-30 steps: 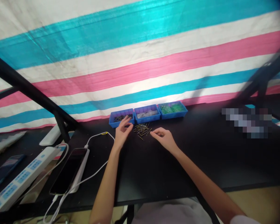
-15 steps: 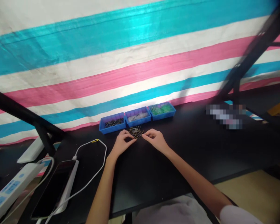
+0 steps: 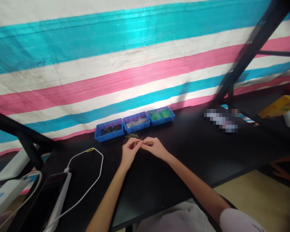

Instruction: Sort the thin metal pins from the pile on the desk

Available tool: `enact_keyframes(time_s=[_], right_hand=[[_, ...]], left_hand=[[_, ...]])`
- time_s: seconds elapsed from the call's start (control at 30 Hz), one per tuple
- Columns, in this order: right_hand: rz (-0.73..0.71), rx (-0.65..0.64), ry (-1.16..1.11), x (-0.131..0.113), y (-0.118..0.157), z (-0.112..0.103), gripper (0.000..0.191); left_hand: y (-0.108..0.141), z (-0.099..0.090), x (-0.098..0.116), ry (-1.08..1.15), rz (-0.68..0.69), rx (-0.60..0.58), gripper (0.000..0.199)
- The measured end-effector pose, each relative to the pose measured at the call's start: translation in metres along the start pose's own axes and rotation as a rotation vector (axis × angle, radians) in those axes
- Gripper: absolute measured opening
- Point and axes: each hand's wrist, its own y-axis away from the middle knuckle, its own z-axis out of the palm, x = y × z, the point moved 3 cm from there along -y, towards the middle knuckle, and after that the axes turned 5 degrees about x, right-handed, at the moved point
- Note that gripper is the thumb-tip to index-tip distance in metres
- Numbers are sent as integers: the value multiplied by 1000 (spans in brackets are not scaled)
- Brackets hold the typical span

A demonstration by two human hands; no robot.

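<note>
My left hand [image 3: 130, 150] and my right hand [image 3: 155, 147] meet fingertip to fingertip over the black table, both closed in a pinch. What lies between the fingertips is too small to make out. Just behind them is a loose pile of thin brass-coloured screws or pins [image 3: 132, 136], partly hidden by my fingers. Beyond the pile stand three blue bins in a row: the left bin [image 3: 109, 138] holds dark screw-like pieces [image 3: 111, 129], the middle one whitish clear pieces [image 3: 136, 122], the right one green pieces [image 3: 161, 114].
A phone [image 3: 44, 201] lies at the left with a white cable [image 3: 101, 164] looping towards my left arm. Beside it is a white power strip [image 3: 7, 196]. Black frame bars [image 3: 241, 61] slope up on both sides before a striped sheet [image 3: 116, 75]. A yellow bin [image 3: 280, 106] sits far right.
My hands have come together from being apart, their fingertips now touching in front of the pile. The camera view has shifted slightly, so the bins and phone appear further left.
</note>
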Motion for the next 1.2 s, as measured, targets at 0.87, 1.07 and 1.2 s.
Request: enact_keyframes(time_s=[0.87, 1.07, 1.2], right_hand=[[-64, 151, 29, -11, 2, -2, 19], [4, 226, 59, -6, 0, -8, 25], [23, 221, 93, -4, 0, -11, 27]], left_hand=[[-8, -22, 5, 115, -135, 25, 16], [-25, -67, -6, 208, -187, 339, 31], [-30, -98, -11, 245, -201, 519, 40]])
